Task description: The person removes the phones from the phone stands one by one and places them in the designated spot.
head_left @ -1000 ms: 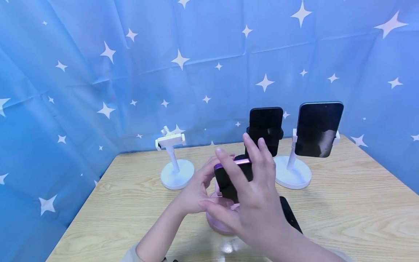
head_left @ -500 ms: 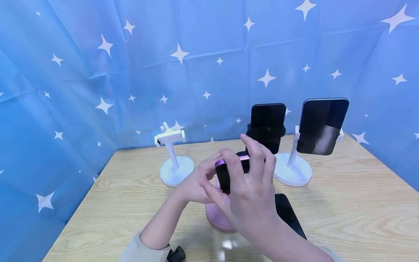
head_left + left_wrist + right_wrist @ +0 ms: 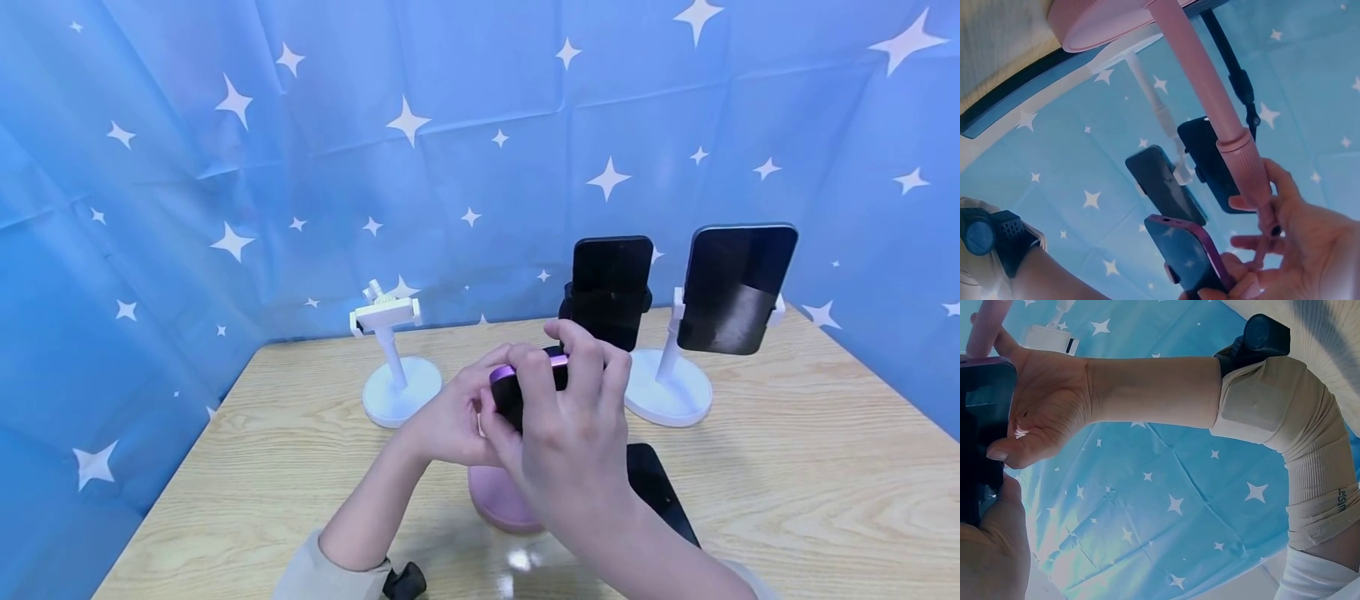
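Note:
A phone with a purple edge (image 3: 508,400) sits tilted above the round base of a pink phone stand (image 3: 501,498). My left hand (image 3: 452,423) holds the stand's upper joint behind the phone; in the right wrist view its thumb lies at the phone's edge. From the near side, my right hand (image 3: 576,442) grips the phone, fingers bent over its top edge and thumb on its left side. The left wrist view shows the pink stem (image 3: 1194,69), the phone (image 3: 1182,253) and a clamp arm beside it. My right hand hides much of the screen in the head view.
A white stand (image 3: 397,387) without a phone stands at left. Behind at right, a black stand bears a phone (image 3: 611,287), and a white stand bears a larger phone (image 3: 738,287). Another phone (image 3: 660,492) lies flat beside my right wrist. A starry blue cloth (image 3: 337,167) hangs behind.
My right hand's fingers have curled from spread to close round the phone, and its thumb has moved up against the phone's side. The left hand stays at the stand. The view shifted slightly.

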The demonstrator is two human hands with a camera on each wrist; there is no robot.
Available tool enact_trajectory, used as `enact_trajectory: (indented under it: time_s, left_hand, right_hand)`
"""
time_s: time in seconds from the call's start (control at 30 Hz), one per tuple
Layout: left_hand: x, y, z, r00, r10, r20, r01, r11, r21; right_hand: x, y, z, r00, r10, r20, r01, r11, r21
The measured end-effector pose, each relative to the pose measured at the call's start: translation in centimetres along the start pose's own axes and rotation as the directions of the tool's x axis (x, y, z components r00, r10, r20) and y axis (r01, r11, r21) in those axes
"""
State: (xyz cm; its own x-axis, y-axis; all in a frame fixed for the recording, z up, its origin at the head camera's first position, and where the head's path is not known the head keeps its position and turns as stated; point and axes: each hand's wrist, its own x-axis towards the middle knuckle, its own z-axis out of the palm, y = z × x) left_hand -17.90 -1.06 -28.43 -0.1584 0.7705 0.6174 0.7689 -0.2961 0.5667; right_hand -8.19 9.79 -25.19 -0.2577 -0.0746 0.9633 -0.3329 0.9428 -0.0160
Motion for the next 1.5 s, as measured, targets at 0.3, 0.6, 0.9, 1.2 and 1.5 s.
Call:
enact_trajectory:
  time_s: [0.3,0.6,0.9,1.2,1.5]
  left_hand:
    - [0.2,-0.2,-0.3,0.999,0.002,0.036,-0.003,1.000,0.027]
    - [0.6,-0.1,-0.8,0.995,0.010,0.101,-0.015,0.999,0.044]
    - [1.0,0.3,-1.2,0.988,-0.020,0.154,0.016,1.000,0.024]
    - [0.9,0.4,-1.2,0.983,-0.056,0.175,0.060,0.998,-0.018]
    - [1.0,0.3,-1.1,0.982,-0.069,0.175,0.077,0.996,-0.040]
  right_hand:
    - [0.2,-0.1,-0.1,1.000,-0.001,-0.007,0.001,1.000,0.000]
    - [0.1,-0.1,0.0,1.000,-0.002,0.008,0.002,1.000,0.027]
    - [0.0,-0.1,-0.1,0.999,0.032,0.040,-0.035,0.998,0.059]
    - [0.3,-0.1,-0.4,0.997,0.018,0.075,-0.025,0.995,0.092]
    - [0.4,0.0,-0.6,0.992,0.010,0.124,-0.026,0.992,0.127]
